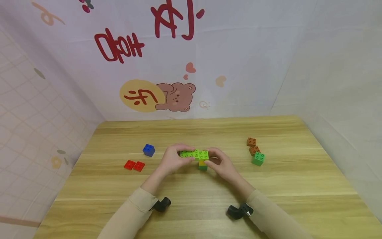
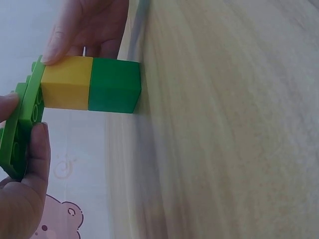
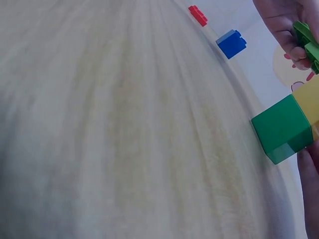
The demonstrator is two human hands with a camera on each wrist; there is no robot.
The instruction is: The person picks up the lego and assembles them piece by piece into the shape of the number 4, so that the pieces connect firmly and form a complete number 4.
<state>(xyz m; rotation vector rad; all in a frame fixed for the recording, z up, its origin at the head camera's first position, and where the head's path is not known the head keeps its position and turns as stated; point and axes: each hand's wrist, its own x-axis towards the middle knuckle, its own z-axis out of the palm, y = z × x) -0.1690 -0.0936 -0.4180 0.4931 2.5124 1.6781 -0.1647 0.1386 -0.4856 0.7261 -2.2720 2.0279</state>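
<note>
In the head view, light green studded plates (image 1: 194, 155), joined in a step, lie across the top of a yellow block (image 1: 202, 163). Under the yellow block, a darker green block (image 1: 203, 168) stands on the table. My left hand (image 1: 172, 160) pinches the left end of the plates, thumb in front and fingers behind. From the right, my right hand (image 1: 222, 166) grips the yellow block close under the plates. The left wrist view shows the plates' hollow undersides jutting out beyond the yellow block, and my right thumb at its upper edge.
Left on the wooden table (image 1: 191, 205) are a blue block (image 1: 149, 150) and two flat red plates (image 1: 129, 165). To the right, two brown pieces (image 1: 251, 142) lie near a green block (image 1: 258, 159). A printed white cloth (image 1: 238, 49) rises behind the table.
</note>
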